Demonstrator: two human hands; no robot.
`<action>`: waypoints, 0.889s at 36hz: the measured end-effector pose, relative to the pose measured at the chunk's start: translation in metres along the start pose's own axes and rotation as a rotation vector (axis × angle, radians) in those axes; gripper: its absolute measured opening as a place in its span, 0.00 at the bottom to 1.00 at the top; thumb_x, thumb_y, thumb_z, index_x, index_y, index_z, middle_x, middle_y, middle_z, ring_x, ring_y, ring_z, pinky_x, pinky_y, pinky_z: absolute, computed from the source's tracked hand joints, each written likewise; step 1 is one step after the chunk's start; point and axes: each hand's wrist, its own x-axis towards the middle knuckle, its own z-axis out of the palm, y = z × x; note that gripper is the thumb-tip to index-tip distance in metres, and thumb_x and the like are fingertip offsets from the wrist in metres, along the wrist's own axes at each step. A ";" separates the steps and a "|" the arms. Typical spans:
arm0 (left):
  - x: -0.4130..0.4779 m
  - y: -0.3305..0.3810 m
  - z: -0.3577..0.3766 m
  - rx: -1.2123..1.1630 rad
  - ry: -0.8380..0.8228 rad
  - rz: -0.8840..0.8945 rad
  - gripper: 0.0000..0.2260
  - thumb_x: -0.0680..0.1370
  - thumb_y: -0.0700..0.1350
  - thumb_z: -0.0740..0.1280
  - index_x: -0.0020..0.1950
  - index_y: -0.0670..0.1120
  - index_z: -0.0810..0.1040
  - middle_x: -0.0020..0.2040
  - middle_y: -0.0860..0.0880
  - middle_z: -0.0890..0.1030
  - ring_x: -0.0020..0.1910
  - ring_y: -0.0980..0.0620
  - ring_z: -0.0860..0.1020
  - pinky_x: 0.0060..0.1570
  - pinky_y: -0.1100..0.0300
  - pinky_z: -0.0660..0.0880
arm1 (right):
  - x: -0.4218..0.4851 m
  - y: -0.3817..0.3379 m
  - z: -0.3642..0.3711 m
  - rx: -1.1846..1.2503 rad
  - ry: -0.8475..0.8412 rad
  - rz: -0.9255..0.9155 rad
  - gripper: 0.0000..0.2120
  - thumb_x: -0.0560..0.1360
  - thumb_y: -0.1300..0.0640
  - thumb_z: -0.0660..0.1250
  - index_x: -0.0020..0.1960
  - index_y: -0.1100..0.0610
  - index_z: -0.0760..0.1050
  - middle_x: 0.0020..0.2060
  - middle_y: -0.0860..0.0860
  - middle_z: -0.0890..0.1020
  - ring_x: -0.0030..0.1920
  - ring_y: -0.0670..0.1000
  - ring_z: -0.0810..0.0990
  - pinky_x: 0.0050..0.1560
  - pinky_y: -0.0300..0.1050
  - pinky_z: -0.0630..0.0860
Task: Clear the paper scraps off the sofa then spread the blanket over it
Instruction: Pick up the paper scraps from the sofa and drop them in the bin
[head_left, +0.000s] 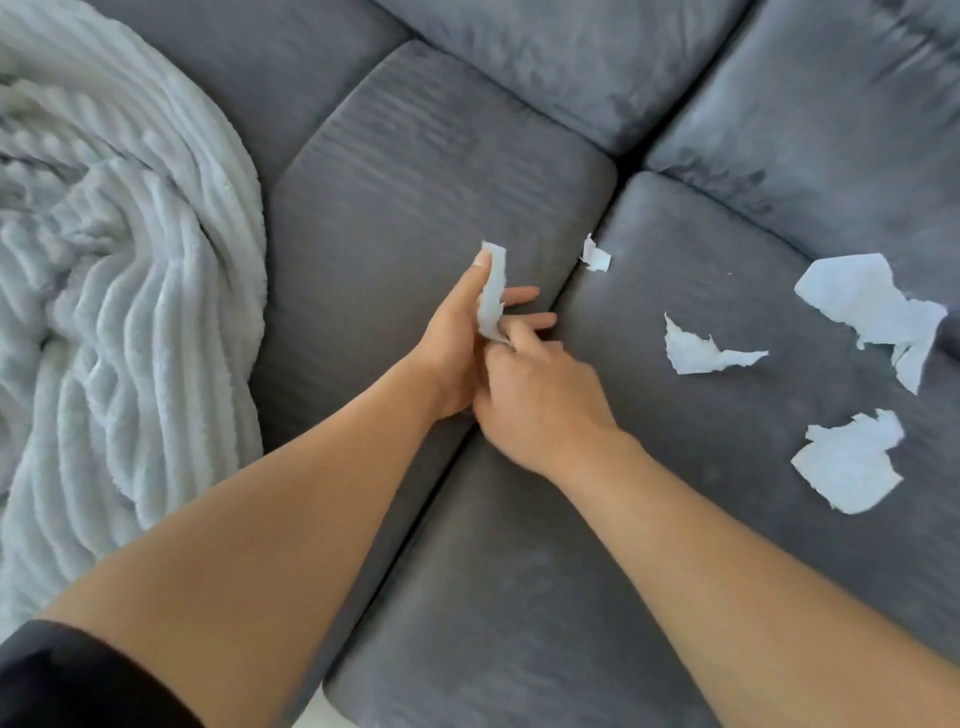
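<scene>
Over the seam between two seat cushions of the grey sofa (415, 197), my left hand (457, 343) has a white paper scrap (493, 291) lying between its straight thumb and outstretched fingers. My right hand (535, 395) pinches the lower end of that same scrap. Several more torn white scraps lie on the right cushion: a small one (595, 255) near the seam, one (701, 351) in the middle, a large one (878, 312) at the right and another (849, 462) nearer me. A pale ribbed blanket (119, 291) lies bunched on the left of the sofa.
The sofa's back cushions (571, 62) run along the top of the view. A strip of pale floor (317, 714) shows at the sofa's front edge. A dark sleeve (67, 680) covers my left upper arm.
</scene>
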 end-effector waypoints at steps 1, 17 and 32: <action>-0.001 0.001 -0.002 0.017 -0.007 -0.002 0.29 0.80 0.64 0.61 0.67 0.42 0.77 0.60 0.38 0.84 0.58 0.36 0.83 0.62 0.43 0.78 | -0.001 -0.002 0.001 0.003 -0.010 -0.017 0.16 0.79 0.50 0.59 0.63 0.56 0.74 0.67 0.52 0.69 0.55 0.64 0.77 0.42 0.53 0.69; -0.005 0.000 0.002 0.215 0.052 0.068 0.18 0.84 0.56 0.60 0.60 0.43 0.77 0.39 0.41 0.83 0.28 0.48 0.77 0.23 0.62 0.67 | 0.060 0.091 -0.017 -0.084 -0.011 0.294 0.16 0.78 0.44 0.60 0.62 0.50 0.72 0.77 0.43 0.56 0.58 0.63 0.78 0.46 0.51 0.67; -0.007 -0.003 -0.006 0.141 -0.009 0.019 0.21 0.86 0.54 0.54 0.50 0.44 0.82 0.37 0.45 0.82 0.36 0.48 0.79 0.34 0.60 0.75 | -0.007 0.010 -0.006 0.267 0.070 -0.068 0.01 0.75 0.53 0.60 0.45 0.48 0.70 0.48 0.41 0.79 0.47 0.53 0.78 0.39 0.48 0.72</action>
